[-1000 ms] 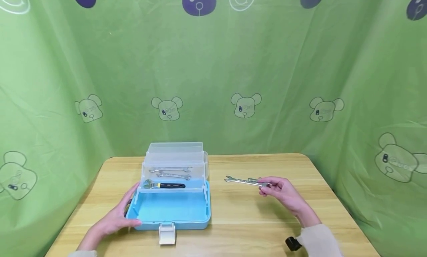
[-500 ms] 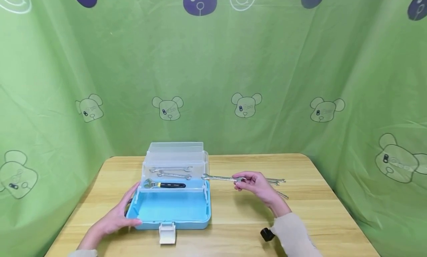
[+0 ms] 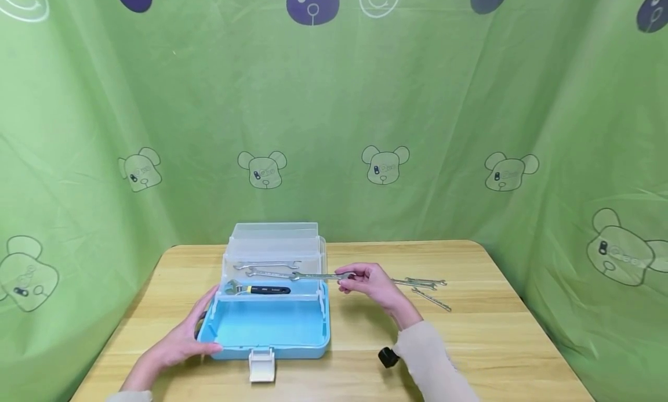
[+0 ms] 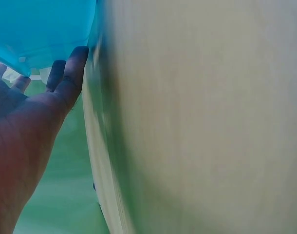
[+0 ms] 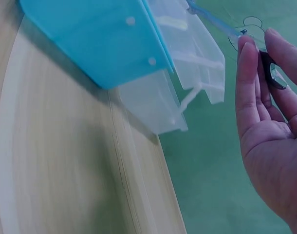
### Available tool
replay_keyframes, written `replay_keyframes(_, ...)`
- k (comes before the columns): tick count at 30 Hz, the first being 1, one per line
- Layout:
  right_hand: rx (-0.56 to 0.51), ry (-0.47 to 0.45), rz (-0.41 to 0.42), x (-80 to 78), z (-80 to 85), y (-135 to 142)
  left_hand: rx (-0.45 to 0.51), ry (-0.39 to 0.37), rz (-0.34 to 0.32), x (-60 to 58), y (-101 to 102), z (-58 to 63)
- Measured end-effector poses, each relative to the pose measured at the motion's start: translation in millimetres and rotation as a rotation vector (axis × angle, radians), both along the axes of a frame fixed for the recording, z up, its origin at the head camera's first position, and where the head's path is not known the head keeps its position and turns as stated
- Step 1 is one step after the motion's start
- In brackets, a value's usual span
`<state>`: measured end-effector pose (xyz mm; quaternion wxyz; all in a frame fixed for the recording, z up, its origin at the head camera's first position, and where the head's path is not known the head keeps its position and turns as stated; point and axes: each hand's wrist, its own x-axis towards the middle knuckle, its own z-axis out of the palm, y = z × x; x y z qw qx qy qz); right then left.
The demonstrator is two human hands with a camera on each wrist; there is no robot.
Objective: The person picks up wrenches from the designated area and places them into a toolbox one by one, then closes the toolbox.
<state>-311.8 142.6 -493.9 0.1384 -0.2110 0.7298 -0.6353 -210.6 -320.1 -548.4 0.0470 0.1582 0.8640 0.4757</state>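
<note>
My right hand (image 3: 370,283) pinches one end of a silver open-end wrench (image 3: 318,276) between thumb and fingers. The wrench's far end hangs over the clear tray (image 3: 308,289) of a blue toolbox (image 3: 302,352). In the right wrist view, fingertips and thumb meet on its dark jaw end (image 5: 272,73). On the tray lie two silver wrenches (image 3: 268,265) and an adjustable wrench with a black handle (image 3: 268,290). My left hand (image 3: 182,341) holds the toolbox's left side, thumb on the front rim; its fingers touch the blue wall (image 4: 51,29) in the left wrist view.
Several silver wrenches (image 3: 432,299) lie on the wooden table (image 3: 501,344) to the right. The toolbox stands open, with a white latch (image 3: 261,367) hanging at its front and clear upper trays (image 3: 273,231) raised at the back. Green patterned cloth (image 3: 323,112) surrounds the table.
My right hand has carried the wrench leftward from the right part of the table to over the tray's right edge, uncovering the wrenches on the table. The left hand has stayed on the toolbox.
</note>
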Motion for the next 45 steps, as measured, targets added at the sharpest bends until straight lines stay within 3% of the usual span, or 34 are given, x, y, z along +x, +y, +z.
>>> replay_keyframes(11,0.083,0.022,-0.056,-10.6,3.4,-35.1,0.004,0.008,0.0,-3.6,1.1,-5.0)
replay_keyframes(22,0.159,0.036,-0.046,-13.6,1.1,-66.8,0.003,-0.006,-0.003,-1.0,1.7,-0.7)
replay_keyframes(29,0.237,0.129,-0.066,-14.3,6.6,-85.1,0.005,0.052,-0.03,-2.6,0.2,0.3)
replay_keyframes(35,0.271,0.181,-0.112,-12.9,6.0,-92.6,0.002,0.049,-0.02,-3.1,0.5,0.5)
replay_keyframes(45,0.511,0.456,-0.218,-7.9,-4.2,-107.3,-0.011,0.045,-0.018,-2.1,-2.0,-0.5)
